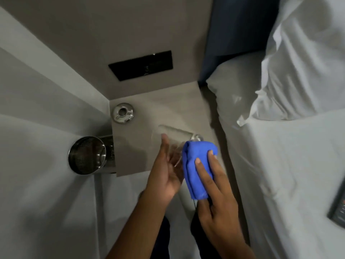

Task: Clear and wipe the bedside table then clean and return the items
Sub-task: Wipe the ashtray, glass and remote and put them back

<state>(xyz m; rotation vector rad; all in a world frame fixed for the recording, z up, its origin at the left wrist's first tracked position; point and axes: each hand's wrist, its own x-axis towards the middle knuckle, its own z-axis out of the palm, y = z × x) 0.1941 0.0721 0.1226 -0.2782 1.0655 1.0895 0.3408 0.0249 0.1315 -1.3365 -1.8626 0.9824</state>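
Observation:
A clear drinking glass is held tilted over the grey bedside table, its base toward the right. My left hand cups it from below, fingers spread along its side. My right hand presses a folded blue cloth against the glass near its base. A round metal ashtray rests at the table's back left corner. The glass is blurred and partly hidden by the cloth.
A perforated steel bin stands on the floor left of the table. A black switch panel is on the wall behind. The bed with white sheet and pillows lies right; a dark remote-like item rests on it.

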